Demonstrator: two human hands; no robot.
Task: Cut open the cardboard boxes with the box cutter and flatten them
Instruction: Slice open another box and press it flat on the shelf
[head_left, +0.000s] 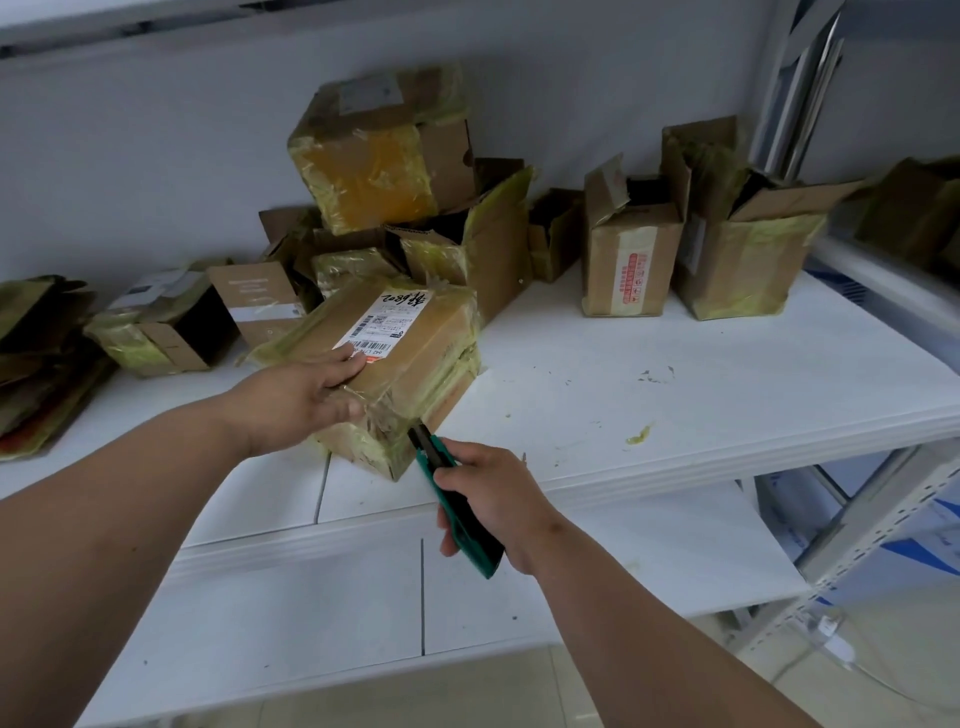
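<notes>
- White shelf (675, 395): the work surface; it carries every box in view and sits above a lower white board.
- Pile of cardboard boxes (395, 171): stacked against the back wall, most with flaps already loose; two more boxes (631, 260) stand upright to the right, and crushed ones (41, 358) lie at the far left.
- Taped box (410, 353): the one in work, near the shelf's front edge, still sealed in yellowish tape, shipping label (384, 319) facing up.
- Left hand (301, 400): fingers straight and pressed flat on the box top at its near corner, thumb down the near side, steadying it.
- Right hand (493, 493): fingers curled round the handle of the box cutter (457, 499), a green tool whose dark tip meets the box's lower near corner.
- Technique, as judged: run the blade shallowly along the taped seam, drawing away from the steadying hand; keep the left fingers above and clear of the cutting line; press the box firmly so it cannot slide across the shelf.
</notes>
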